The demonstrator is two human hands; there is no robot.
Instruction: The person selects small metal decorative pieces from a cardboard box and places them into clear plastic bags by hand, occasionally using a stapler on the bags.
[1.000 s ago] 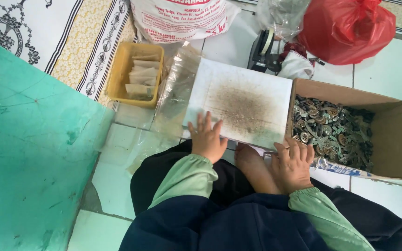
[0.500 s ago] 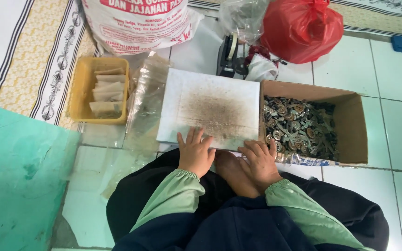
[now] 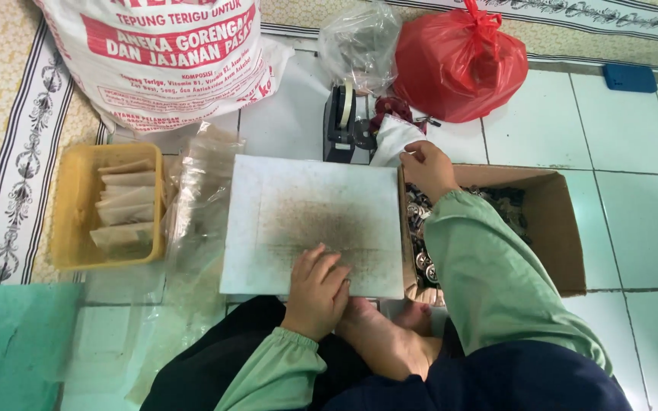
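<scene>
Head view is showing the left hand (image 3: 317, 293) lying flat, fingers spread, on the near edge of a white square board smudged with dark dust (image 3: 310, 221), which is resting on the tiled floor (image 3: 634, 205). The right hand (image 3: 426, 169) is reaching over the far corner of an open brown cardboard box (image 3: 565, 243) just right of the board; its grip is closing on a white crumpled bag (image 3: 391, 138) at the box's far edge. Small dark metal pieces (image 3: 419, 228) are filling the box beneath that forearm. Beyond this grip a black tape dispenser (image 3: 340, 122), a clear plastic bag (image 3: 359, 46) and a red plastic bag (image 3: 462, 65) are sitting. Left of the board, clear plastic sleeves (image 3: 196, 198) are lying beside a yellow plastic tray holding folded brown papers (image 3: 70, 217), with a large white printed sack (image 3: 161, 57) behind them.
</scene>
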